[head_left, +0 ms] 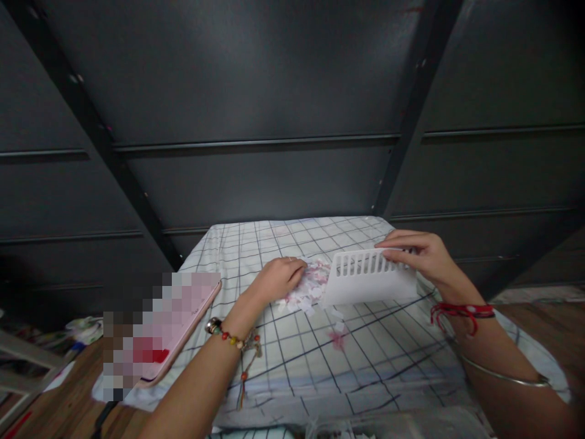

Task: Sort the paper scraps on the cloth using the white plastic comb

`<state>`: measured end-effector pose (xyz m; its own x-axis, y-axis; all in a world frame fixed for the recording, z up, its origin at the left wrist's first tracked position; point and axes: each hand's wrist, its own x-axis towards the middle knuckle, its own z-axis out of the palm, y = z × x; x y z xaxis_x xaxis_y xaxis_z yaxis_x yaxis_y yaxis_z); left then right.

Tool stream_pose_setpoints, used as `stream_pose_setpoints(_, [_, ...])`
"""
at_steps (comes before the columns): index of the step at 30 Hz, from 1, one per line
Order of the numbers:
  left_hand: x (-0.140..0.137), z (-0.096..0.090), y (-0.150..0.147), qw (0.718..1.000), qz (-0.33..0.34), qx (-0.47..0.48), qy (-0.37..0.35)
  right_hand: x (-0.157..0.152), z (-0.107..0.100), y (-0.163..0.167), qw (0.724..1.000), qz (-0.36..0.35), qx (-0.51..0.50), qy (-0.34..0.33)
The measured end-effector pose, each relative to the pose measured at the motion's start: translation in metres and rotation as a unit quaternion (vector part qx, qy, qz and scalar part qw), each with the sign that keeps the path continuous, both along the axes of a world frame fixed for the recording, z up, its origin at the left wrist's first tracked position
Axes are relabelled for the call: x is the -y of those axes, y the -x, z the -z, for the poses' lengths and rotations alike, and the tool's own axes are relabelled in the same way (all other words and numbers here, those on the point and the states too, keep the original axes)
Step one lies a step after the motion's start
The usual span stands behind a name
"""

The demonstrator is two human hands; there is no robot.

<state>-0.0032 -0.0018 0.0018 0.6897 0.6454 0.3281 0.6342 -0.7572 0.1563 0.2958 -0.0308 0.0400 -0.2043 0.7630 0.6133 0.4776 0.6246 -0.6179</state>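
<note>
My left hand (pixel 282 277) rests on the cloth with its fingers curled together, at the left edge of a loose pile of white and pink paper scraps (pixel 308 291). What lies under its fingertips is hidden. In my right hand (pixel 418 253) is a white plastic slotted panel (pixel 356 289), pinched by its top edge between thumb and fingers. It stands tilted on its lower edge, just right of the scraps, with a row of slots along the top. A few stray scraps (pixel 338 322) lie in front of it, close to a pink stain on the cloth.
A white checked cloth (pixel 274 360) covers the small table. On its left lies a pink phone (pixel 196 317), partly pixelated, with a black cable (pixel 104 417). A clear plastic container (pixel 402 424) sits at the near edge. Dark metal panels (pixel 256 73) rise behind the table.
</note>
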Motion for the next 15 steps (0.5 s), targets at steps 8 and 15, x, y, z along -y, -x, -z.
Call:
stream_pose_setpoints(8, [0.0, -0.0004, -0.0001, 1.0, 0.0, -0.009, 0.001, -0.0005, -0.0003, -0.0014, 1.0, -0.004, 0.015, -0.007])
stream_pose_setpoints(15, [0.0008, -0.0009, 0.0005, 1.0, -0.001, -0.004, 0.004, 0.0009, -0.0011, -0.0006, 1.0, -0.017, 0.012, 0.007])
